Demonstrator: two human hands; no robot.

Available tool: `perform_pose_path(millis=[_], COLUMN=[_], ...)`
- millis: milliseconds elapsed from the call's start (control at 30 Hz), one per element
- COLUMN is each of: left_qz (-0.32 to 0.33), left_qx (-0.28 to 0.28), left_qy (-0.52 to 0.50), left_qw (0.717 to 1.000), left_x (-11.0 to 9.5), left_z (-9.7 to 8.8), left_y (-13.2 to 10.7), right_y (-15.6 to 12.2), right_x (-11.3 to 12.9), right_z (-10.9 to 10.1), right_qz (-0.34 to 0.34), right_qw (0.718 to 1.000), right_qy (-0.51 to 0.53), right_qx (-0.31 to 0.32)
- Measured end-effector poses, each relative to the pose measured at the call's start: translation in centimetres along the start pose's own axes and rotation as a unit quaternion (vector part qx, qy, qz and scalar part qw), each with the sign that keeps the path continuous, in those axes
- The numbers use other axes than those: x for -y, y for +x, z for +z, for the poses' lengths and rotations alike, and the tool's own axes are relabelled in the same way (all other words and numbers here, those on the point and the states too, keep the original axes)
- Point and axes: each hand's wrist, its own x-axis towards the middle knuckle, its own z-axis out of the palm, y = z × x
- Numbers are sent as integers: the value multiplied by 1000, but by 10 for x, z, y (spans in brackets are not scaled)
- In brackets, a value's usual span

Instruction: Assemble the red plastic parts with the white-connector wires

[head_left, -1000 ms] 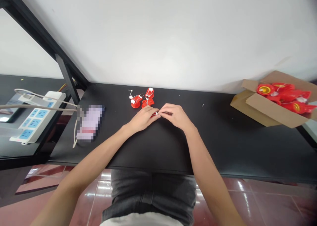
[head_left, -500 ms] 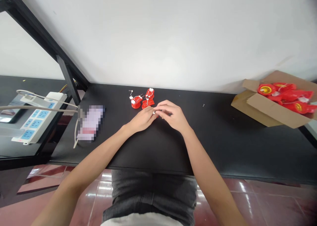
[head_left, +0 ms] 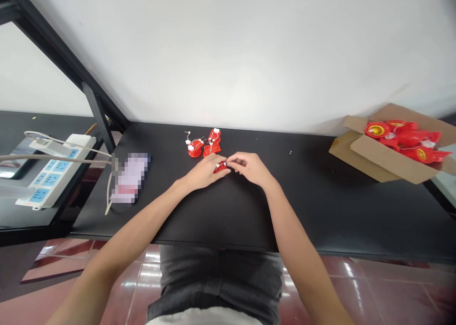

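Low at the middle of the black table, my left hand [head_left: 203, 172] and my right hand [head_left: 248, 168] meet over a small red plastic part [head_left: 220, 167] with a white fitting. My left fingers hold it, and my right fingertips pinch at its right end. Just beyond my left hand stand several similar red parts with white wires: one [head_left: 194, 148], another [head_left: 214, 136] and a third [head_left: 212, 149]. They do not touch my hands.
A cardboard box [head_left: 383, 154] with open flaps, full of red parts, sits at the table's right end. At the left lie a pixelated flat object [head_left: 130, 178] and a white-and-blue power strip [head_left: 53, 175] with a cable. A black metal frame rises at the far left.
My hands have drawn slightly closer around the red part, and more of it now shows between them. The view has shifted slightly.
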Motion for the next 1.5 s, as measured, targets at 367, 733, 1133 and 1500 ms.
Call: perform_pose_path(millis=[367,733,1133,1500], left_qz=[1,-24,29,38], left_qx=[34,47,-61,-67], left_qy=[-90,-231,-72,-50], left_qw=[995,972,995,996], left_x=[6,8,10,11], left_z=[-14,-32,-18,-14], left_y=[-4,-5,0,-1], right_y=[4,-4,-1,0], right_x=[-2,7,-3,-5], right_z=[5,-2,-10,-8], right_qz=[-85,-1,14,-29], right_qw=[990,998,999,997], right_qy=[-35,-20,-28,-77], right_qx=[-106,53,11,-12])
